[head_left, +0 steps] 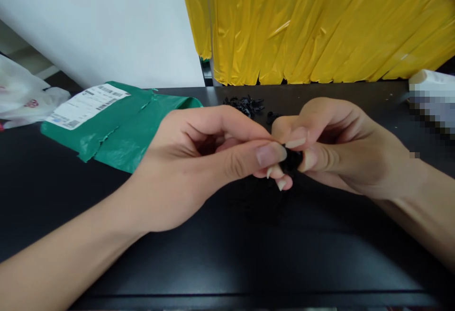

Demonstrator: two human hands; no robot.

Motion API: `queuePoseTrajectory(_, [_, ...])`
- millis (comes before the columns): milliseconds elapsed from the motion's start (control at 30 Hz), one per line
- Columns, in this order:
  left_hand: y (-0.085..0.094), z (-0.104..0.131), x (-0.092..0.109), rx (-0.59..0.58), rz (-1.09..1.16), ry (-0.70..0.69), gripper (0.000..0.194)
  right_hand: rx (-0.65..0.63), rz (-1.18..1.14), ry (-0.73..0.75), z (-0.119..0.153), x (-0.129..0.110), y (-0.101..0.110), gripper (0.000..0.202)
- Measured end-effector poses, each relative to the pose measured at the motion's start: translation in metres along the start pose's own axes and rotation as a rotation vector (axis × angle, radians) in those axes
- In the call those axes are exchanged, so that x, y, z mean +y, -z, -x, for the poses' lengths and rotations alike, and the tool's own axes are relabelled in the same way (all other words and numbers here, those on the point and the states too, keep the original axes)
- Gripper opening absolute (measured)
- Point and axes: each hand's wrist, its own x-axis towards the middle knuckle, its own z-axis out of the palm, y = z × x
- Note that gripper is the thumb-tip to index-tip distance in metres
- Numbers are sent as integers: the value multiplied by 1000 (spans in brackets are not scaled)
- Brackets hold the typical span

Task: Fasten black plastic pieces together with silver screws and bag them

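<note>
A small black piece (293, 159) is pinched between both hands above the dark table (227, 263); its exact shape is too dark to make out. My left hand (213, 159) holds its left side between thumb and forefinger, the other fingers curled beneath. From the right, my right hand (341, 150) grips the same piece with its thumb and fingertips. Behind the hands lies a loose pile of small black pieces (245, 105), with a smaller group (273, 117) just right of it, partly hidden by my right hand.
A torn green plastic mailer (122, 135) with a white label (88, 105) lies at the left, beside a whitish plastic bag (31, 95). Yellow plastic sheeting (302, 26) and a white panel (117, 26) stand behind. A blurred white package (432, 97) is at far right.
</note>
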Motion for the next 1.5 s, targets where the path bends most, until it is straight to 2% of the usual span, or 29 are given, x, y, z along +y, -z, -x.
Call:
queuePoseTrajectory(67, [2, 0, -4, -24, 55, 23, 27, -9, -13, -2, -1, 0, -1, 20])
queuePoseTrajectory(133, [2, 0, -7, 32, 48, 42, 26, -16, -23, 6, -2, 0, -2, 18])
queuePoseTrajectory(233, [-1, 0, -4, 147, -42, 74, 26, -45, -14, 6, -1, -1, 0, 20])
queuePoseTrajectory(267, [-3, 0, -3, 112, -83, 53, 27, -42, -2, -3, 0, -1, 1, 19])
queuePoseTrajectory(300, [-5, 0, -1, 149, -131, 36, 27, -27, 16, -15, 0, -2, 1, 17])
queuePoseTrajectory(333, [-6, 1, 1, 129, -164, 11, 25, -7, 37, -26, 0, -2, 2, 16])
queuePoseTrajectory(433, [-9, 3, 4, 199, -207, 1, 29, 56, 78, -46, -6, -3, -1, 31])
queuePoseTrajectory(500, [-9, 4, 2, 186, -145, 25, 32, 58, 80, -51, -12, -2, -4, 37])
queuePoseTrajectory(567, [-6, 5, -1, 98, -40, 37, 21, 52, 76, -52, -16, -2, -7, 39])
queuePoseTrajectory(633, [-3, 4, -4, 59, 52, 58, 10, 47, 70, -50, -17, -4, -9, 39])
queuePoseTrajectory(733, [-2, 3, -7, 41, 97, 48, 10, 49, 67, -54, -9, -7, -10, 31])
queuePoseTrajectory(833, [-7, 3, -3, 141, -66, 6, 22, 57, 71, -62, 1, -8, -7, 9])
queuePoseTrajectory(900, [-11, 4, 1, 213, -259, -95, 28, 39, 48, -33, 3, -6, -4, 16])
queuePoseTrajectory(967, [-13, 6, 4, 249, -383, -168, 29, 42, 50, -26, 0, -3, -3, 14])
queuePoseTrajectory(1033, [-14, 5, 6, 252, -373, -138, 31, 73, 85, -51, -7, -2, -3, 21])
queuePoseTrajectory(1100, [-14, 4, 5, 235, -291, -41, 33, 89, 112, -61, -13, -1, -4, 31])
queuePoseTrajectory(1200, [-9, 1, 1, 206, -242, 55, 28, 86, 132, -58, -17, -2, -4, 35])
queuePoseTrajectory(1267, [-6, 0, -1, 172, -288, 36, 24, 79, 140, -57, -14, -2, -3, 34])
queuePoseTrajectory(1300, [-5, 1, -2, 210, -331, 22, 22, 75, 140, -56, -12, -2, -3, 32])
queuePoseTrajectory(1433, [-6, 6, 2, 229, -476, -92, 18, 14, 80, -14, -2, -2, 0, 11])
queuePoseTrajectory(1500, [-9, 7, 4, 220, -452, -87, 17, 1, 48, -2, -1, -2, 0, 13])
